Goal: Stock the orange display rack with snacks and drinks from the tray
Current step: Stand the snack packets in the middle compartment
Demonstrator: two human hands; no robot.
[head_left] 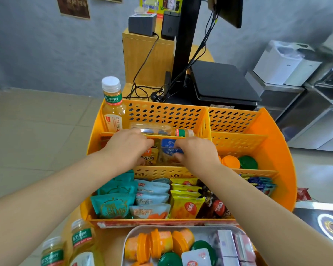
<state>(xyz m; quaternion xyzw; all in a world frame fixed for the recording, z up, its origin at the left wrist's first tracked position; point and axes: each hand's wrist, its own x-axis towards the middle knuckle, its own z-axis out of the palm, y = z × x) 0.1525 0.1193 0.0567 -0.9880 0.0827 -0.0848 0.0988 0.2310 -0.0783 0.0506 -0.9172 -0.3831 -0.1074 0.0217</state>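
Step in hand, as I judge: arranging snack packets in middle-left compartment of orange rack. Left hand curled over orange packets; right hand pinches blue packet. Grip on lying bottle: cannot tell. Tray near front, part full. Next I need bottles upright in back row.

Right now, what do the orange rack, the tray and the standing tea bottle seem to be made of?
Orange rack: likely moulded plastic, matte, with perforated walls.
Tray: probably metal; its grey rim has a dull sheen.
Tea bottle: clear plastic, apparently; amber liquid shows through, with a white ribbed cap.
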